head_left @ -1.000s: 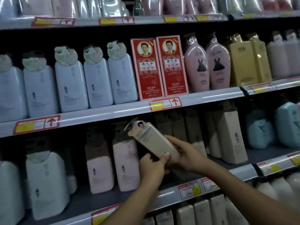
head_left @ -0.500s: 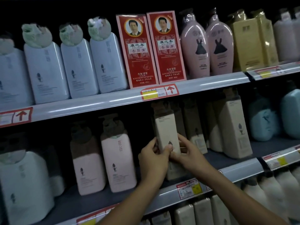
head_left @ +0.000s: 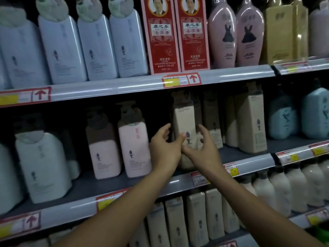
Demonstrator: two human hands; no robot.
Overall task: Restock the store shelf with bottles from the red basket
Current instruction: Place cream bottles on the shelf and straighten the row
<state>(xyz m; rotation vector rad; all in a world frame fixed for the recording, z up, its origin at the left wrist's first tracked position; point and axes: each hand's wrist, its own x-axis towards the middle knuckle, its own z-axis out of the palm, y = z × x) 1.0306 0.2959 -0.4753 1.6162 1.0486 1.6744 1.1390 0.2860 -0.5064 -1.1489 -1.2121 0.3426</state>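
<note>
A tall beige pump bottle (head_left: 185, 118) stands upright on the middle shelf (head_left: 71, 213), at the left end of a row of matching beige bottles (head_left: 251, 122). My left hand (head_left: 165, 150) wraps its left side, thumb pressed on the front label. My right hand (head_left: 203, 150) is at its right side with fingers spread and a gap showing between them and the bottle. The red basket is out of view.
Two pink bottles (head_left: 133, 150) stand just left of my left hand, with a dark gap between. The upper shelf rail (head_left: 106, 88) hangs close above the bottle's pump. Red boxes (head_left: 160, 36) sit above. More beige bottles (head_left: 195, 216) fill the shelf below.
The bottle went from tilted in both hands to upright and deeper on the shelf. My right fingers have loosened and spread. The camera has moved closer and lower.
</note>
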